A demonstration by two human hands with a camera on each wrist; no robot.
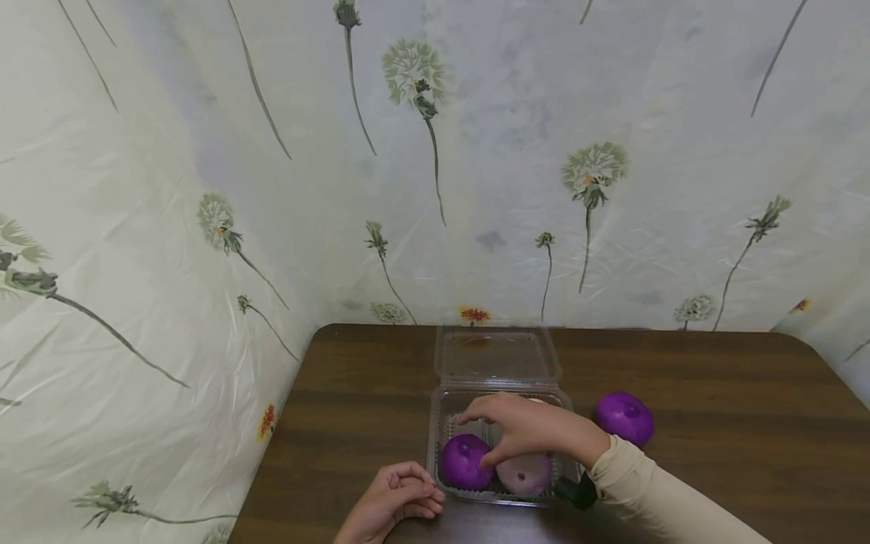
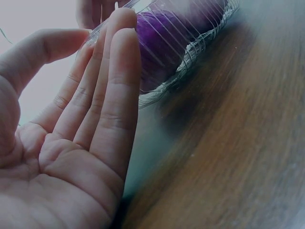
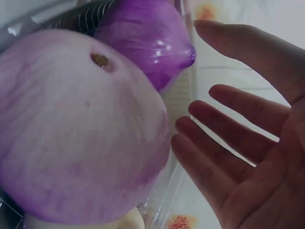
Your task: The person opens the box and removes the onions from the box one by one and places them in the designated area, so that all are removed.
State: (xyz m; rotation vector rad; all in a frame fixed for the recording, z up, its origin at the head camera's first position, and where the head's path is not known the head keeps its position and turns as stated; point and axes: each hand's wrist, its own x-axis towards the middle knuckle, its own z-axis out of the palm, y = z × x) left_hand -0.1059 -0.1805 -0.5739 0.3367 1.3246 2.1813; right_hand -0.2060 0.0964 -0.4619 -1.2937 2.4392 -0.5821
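Container (image 1: pixel 433 446) of clear plastic sits on the table (image 1: pixel 367 400), its hinged lid (image 1: pixel 496 355) folded back toward the table's back edge. On my head feed I've got R hand (image 1: pixel 526 427) above it: fingers spread wide in a curve, thumb well apart from the rest, nothing gripped; R wrist cam confirms an empty palm. Just below, near the front L corner of the container, is a glossy purple round piece (image 1: pixel 467 462); beside it, toward the front R corner, a pale lilac round piece (image 1: pixel 523 474) w/ a small dark spot, partly under my R hand. R wrist cam also gives me a cream item (image 3: pixel 136 220), mostly hidden behind the lilac one. L hand (image 1: pixel 401 495) is at the container's front L corner, thumb & fingertips close together, pinching the rim, AFAICT from L wrist cam. Second purple piece (image 1: pixel 624 418) lies on the table past the container's R side, nearer the table's R edge, approx. level w/ my R wrist. Sleeve (image 1: pixel 659 491) there is beige, w/ a black object (image 1: pixel 576 491) by the cuff. Flower-print sheet (image 1: pixel 306 113) hangs behind the table's back edge & along its L side.
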